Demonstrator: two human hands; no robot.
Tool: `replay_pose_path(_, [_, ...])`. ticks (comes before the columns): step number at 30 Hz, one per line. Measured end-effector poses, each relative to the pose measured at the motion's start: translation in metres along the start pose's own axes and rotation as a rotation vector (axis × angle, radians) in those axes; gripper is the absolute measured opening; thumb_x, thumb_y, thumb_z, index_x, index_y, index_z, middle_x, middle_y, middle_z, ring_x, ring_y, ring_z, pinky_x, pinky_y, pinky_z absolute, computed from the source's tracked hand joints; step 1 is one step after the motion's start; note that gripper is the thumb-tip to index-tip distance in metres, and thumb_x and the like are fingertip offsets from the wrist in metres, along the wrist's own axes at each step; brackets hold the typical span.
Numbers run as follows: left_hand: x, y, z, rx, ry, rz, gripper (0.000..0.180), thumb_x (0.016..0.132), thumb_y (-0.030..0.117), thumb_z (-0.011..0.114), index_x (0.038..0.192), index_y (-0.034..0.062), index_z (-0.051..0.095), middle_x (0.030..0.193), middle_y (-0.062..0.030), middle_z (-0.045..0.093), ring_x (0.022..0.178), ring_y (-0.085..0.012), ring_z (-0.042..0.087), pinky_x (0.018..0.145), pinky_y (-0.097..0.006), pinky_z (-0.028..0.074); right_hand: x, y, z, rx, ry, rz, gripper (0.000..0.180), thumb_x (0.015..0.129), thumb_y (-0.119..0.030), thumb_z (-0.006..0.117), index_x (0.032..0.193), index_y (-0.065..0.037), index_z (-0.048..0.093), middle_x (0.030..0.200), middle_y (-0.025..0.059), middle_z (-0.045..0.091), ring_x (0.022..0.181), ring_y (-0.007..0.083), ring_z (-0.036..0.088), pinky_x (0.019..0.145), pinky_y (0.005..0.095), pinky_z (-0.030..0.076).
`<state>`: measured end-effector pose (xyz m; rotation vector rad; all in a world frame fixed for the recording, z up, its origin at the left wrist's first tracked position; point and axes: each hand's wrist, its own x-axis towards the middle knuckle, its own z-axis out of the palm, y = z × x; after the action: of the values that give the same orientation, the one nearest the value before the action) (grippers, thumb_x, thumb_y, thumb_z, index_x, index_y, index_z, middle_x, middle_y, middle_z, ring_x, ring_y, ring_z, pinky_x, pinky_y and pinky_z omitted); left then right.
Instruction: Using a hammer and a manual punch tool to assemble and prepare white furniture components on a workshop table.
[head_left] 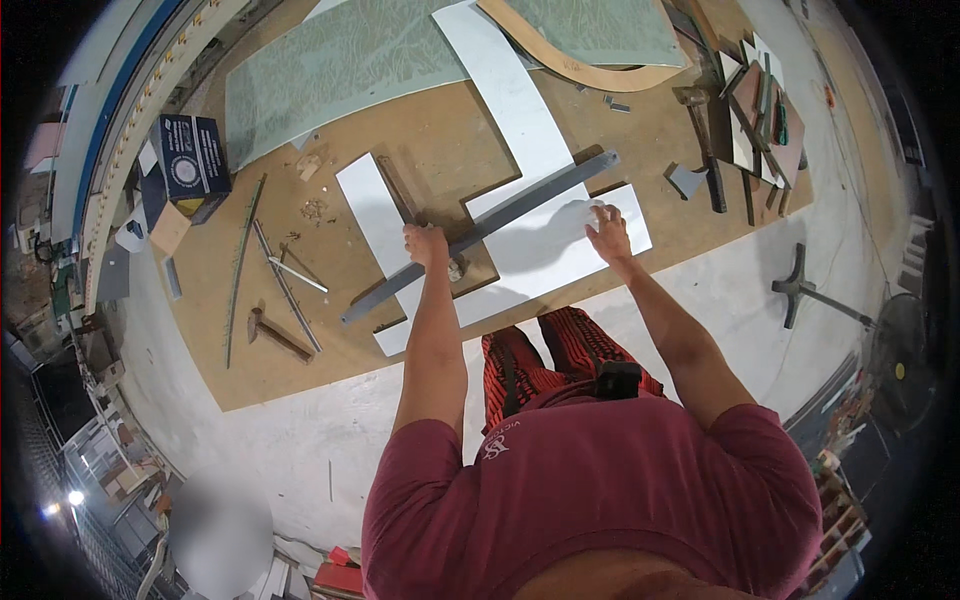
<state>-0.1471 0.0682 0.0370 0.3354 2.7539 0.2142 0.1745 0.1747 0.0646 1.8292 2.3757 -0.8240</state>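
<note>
A long flat grey metal bar (pixel 540 192) lies slantwise across a white board frame (pixel 540 262) with long arms. My left hand (pixel 427 243) is closed just beyond the bar's far edge, its forearm crossing over the bar. Its fingertips are too small to make out, and so is whatever they hold. A narrow brown strip (pixel 396 190) runs from near those fingers along the frame's left arm. A small pale lump (pixel 455 270) sits beside the bar. My right hand (pixel 608 236) is over the frame's right part, fingers spread, holding nothing visible.
On the brown tabletop (pixel 215 330), a hammer (pixel 278 335) and thin strips lie at left. Another hammer (pixel 706 150) and stacked offcuts (pixel 765 115) are at right. A curved wooden piece (pixel 580 65) and green patterned sheet (pixel 340 75) lie behind. A dark box (pixel 190 160) stands at far left.
</note>
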Motion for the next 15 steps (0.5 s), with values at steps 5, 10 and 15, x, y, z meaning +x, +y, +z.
replay_pose_path(5, [-0.015,-0.023,-0.002,-0.331,0.228,0.196,0.043,0.071,0.018,0.064,0.108,-0.0004,0.050,0.105,-0.0166,0.051,0.099,-0.0345,0.047,0.085,-0.042,0.040,-0.042,-0.017,0.001,0.181,0.111,-0.216,0.050,0.076,-0.016,0.061,0.123,-0.011,0.043,0.124,0.0190,0.038,0.111,0.0385,0.040,0.093,0.0435,0.039])
replay_pose_path(10, [-0.024,-0.030,-0.009,-0.475,0.347,0.200,0.036,0.072,0.014,0.061,0.104,-0.0001,0.052,0.101,-0.0161,0.052,0.096,-0.0348,0.048,0.084,-0.044,0.039,-0.077,-0.027,0.013,0.211,-0.042,-0.318,0.053,0.077,-0.017,0.060,0.125,-0.011,0.041,0.125,0.0186,0.037,0.114,0.0378,0.039,0.094,0.0433,0.038])
replay_pose_path(15, [-0.022,-0.035,-0.018,-0.528,0.474,0.294,0.030,0.067,0.004,0.062,0.095,-0.0010,0.053,0.092,-0.0180,0.053,0.091,-0.0362,0.049,0.079,-0.043,0.039,-0.067,-0.056,0.032,0.043,-0.128,-0.498,0.059,0.074,-0.016,0.064,0.127,-0.013,0.040,0.129,0.0162,0.034,0.117,0.0354,0.036,0.096,0.0432,0.035])
